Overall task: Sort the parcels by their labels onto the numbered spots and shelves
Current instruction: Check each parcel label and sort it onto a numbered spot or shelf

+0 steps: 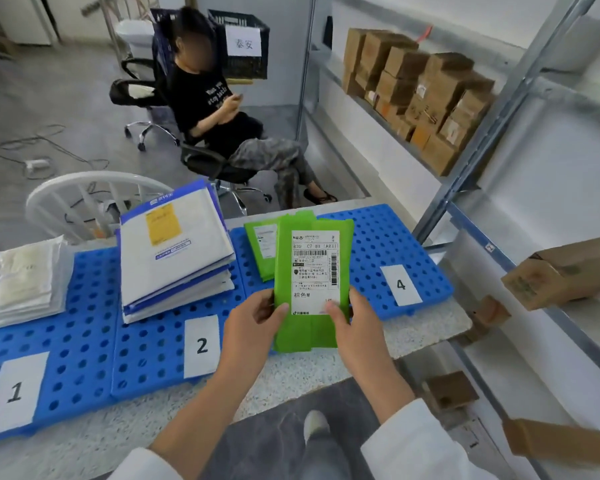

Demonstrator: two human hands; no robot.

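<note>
Holding flat green plastic mailer parcel (309, 332) by its lower sides between left hand (255, 322) and right hand (359, 322), white label (315, 271) turned up, likely for reading before sorting.

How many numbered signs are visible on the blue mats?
3. Sign 1 lies on the left mat, sign 2 on the next, sign 4 on the right one. A 3 may hide behind the held green parcel.

Two green parcels (307, 336); three number cards (201, 346)
</note>
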